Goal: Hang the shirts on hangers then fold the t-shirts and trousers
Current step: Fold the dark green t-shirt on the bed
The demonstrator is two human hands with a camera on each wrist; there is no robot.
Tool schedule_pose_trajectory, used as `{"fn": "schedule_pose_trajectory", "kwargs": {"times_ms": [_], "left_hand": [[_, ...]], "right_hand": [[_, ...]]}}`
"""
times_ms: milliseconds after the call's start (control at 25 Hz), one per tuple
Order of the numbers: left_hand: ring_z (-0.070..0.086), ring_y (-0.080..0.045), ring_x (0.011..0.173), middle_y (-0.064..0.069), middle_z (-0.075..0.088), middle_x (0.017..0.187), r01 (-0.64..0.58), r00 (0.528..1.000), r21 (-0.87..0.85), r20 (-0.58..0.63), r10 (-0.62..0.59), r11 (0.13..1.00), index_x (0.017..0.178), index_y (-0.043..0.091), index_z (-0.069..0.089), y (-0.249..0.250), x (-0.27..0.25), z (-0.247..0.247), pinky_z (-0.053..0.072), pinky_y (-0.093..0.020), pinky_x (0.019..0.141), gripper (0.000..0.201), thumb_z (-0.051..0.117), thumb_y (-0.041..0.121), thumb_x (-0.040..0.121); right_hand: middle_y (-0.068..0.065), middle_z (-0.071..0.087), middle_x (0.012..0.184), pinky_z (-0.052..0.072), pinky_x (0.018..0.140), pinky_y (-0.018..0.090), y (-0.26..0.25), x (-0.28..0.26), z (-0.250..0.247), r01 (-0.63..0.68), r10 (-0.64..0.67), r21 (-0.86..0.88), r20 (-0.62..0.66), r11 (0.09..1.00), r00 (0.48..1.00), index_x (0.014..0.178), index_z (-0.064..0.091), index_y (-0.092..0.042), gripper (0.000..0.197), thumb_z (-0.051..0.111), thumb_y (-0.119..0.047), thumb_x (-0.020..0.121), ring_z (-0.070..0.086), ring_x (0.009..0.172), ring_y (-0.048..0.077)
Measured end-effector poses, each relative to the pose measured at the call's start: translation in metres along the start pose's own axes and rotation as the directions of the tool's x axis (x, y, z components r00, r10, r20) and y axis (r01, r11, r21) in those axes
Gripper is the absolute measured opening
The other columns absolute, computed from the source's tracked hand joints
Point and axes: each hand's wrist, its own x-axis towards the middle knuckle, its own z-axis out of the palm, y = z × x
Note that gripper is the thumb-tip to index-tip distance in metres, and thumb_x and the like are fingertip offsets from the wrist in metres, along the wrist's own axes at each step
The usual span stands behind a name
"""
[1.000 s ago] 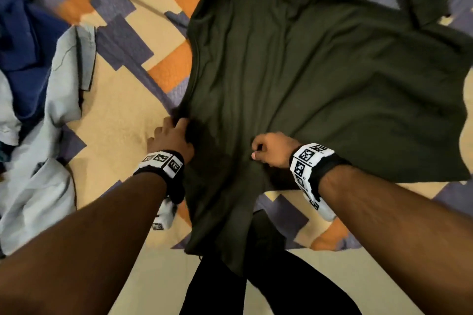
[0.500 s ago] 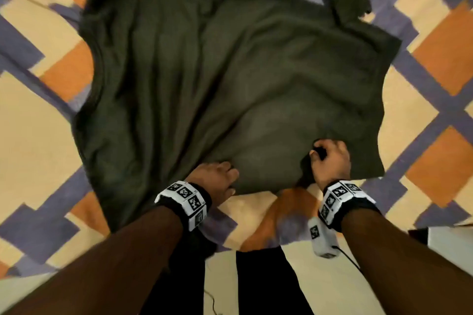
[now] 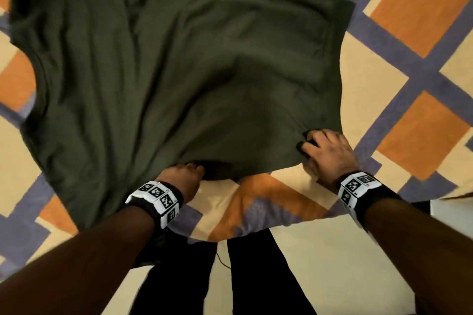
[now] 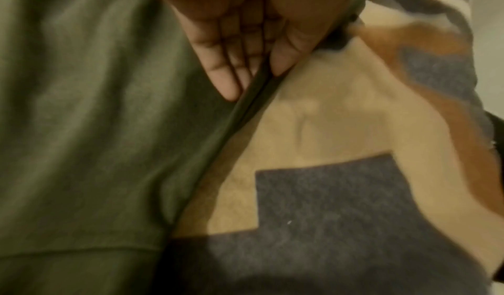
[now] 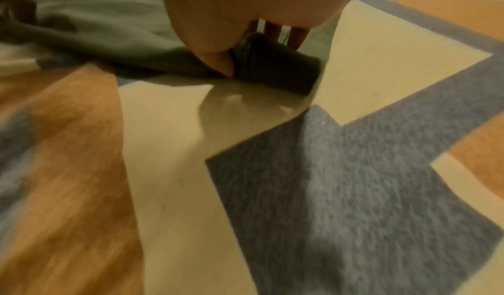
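Both hands [image 3: 329,156] pinch unlabelled green t-shirt [image 3: 179,71].

Matt olive knit t-shirt [image 3: 163,64] on a fuzzy woven patterned bedcover [image 3: 409,79]

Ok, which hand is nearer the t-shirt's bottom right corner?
Right. The right hand pinches the t-shirt at that corner of the hem. The left hand holds the same hem further along, towards its middle.
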Motion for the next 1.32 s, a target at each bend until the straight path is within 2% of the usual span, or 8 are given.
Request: {"fn": "schedule_pose_trajectory", "kwargs": {"times_ms": [120,280,360,520,760,920,1120,1320], "left_hand": [[0.055,-0.028,0.116,-0.004,0.054,0.130,-0.074,0.995,-0.018,0.071,0.075,0.997,0.123,0.022,0.050,0.002,-0.012,-0.004,0.044,-0.032,0.089,0.032,0.044,0.031,0.094],[0.053,-0.025,0.120,-0.003,0.053,0.134,-0.124,0.979,0.008,0.163,0.121,0.992,0.130,0.024,0.051,-0.005,-0.007,0.002,0.043,-0.034,0.097,0.035,0.046,0.026,0.095],[0.054,-0.024,0.119,-0.002,0.055,0.132,-0.119,0.979,-0.041,0.159,0.125,0.992,0.130,0.027,0.053,-0.007,0.005,0.003,0.045,-0.034,0.097,0.036,0.048,0.033,0.095],[0.058,-0.023,0.109,0.000,0.061,0.121,-0.083,0.994,-0.314,-0.090,0.057,0.946,0.124,0.028,0.056,-0.017,0.033,-0.031,0.046,-0.028,0.090,0.032,0.050,0.035,0.093],[0.057,-0.032,0.104,-0.014,0.059,0.113,-0.108,0.872,-0.508,-0.462,-0.164,0.854,0.116,0.010,0.064,-0.056,0.083,-0.142,0.042,-0.030,0.088,0.031,0.065,0.016,0.085],[0.045,-0.040,0.119,-0.018,0.043,0.132,0.056,0.848,-0.375,-0.472,-0.242,0.925,0.128,0.010,0.056,-0.094,0.117,-0.191,0.039,-0.042,0.102,0.050,0.070,0.021,0.081],[0.023,-0.038,0.139,-0.011,0.018,0.155,0.113,0.765,-0.386,-0.555,-0.328,0.916,0.138,0.017,0.043,-0.131,0.154,-0.223,0.029,-0.051,0.110,0.056,0.061,0.033,0.087],[0.032,-0.041,0.126,0.009,0.013,0.156,0.223,0.711,-0.335,-0.586,-0.388,0.916,0.143,0.040,0.024,-0.142,0.169,-0.244,0.039,-0.056,0.096,0.059,0.048,0.052,0.090]], "right_hand": [[0.009,0.063,0.093,0.048,0.078,0.044,-0.001,-0.014,-0.025,0.012,-0.013,-0.016,-0.043,1.000,0.999,0.088,0.072,-0.016,0.029,0.053,-0.032,0.073,0.059,0.084,0.035],[-0.004,0.054,0.127,0.037,0.096,0.038,-0.010,-0.020,-0.030,0.040,0.014,-0.099,0.493,0.994,0.870,0.125,0.057,-0.034,0.039,0.056,-0.037,0.087,0.049,0.118,0.025],[-0.008,0.052,0.132,0.039,0.100,0.038,-0.012,-0.006,-0.025,-0.002,0.041,-0.066,0.589,0.998,0.807,0.128,0.051,-0.037,0.040,0.050,-0.045,0.089,0.050,0.122,0.022],[0.004,0.065,0.110,0.050,0.081,0.035,0.003,0.045,-0.042,-0.176,0.130,0.072,0.423,0.982,0.897,0.099,0.063,-0.025,0.028,0.048,-0.047,0.090,0.062,0.101,0.029],[0.010,0.056,0.114,0.047,0.088,0.040,0.046,0.158,-0.110,-0.165,0.192,0.293,-0.062,0.942,0.980,0.108,0.064,-0.015,0.024,0.053,-0.028,0.092,0.053,0.107,0.033],[0.012,0.047,0.132,0.044,0.097,0.047,0.092,0.217,-0.143,-0.211,0.226,0.244,-0.034,0.947,0.974,0.126,0.051,-0.015,0.041,0.054,-0.013,0.085,0.045,0.122,0.036],[0.009,0.063,0.103,0.048,0.085,0.037,0.110,0.262,-0.147,-0.326,0.325,0.382,0.071,0.865,0.943,0.094,0.057,-0.023,0.018,0.062,-0.012,0.080,0.059,0.102,0.034],[0.013,0.062,0.112,0.047,0.084,0.037,0.116,0.256,-0.147,-0.349,0.360,0.291,0.016,0.891,0.933,0.099,0.061,-0.022,0.015,0.053,-0.016,0.088,0.058,0.105,0.036]]}}
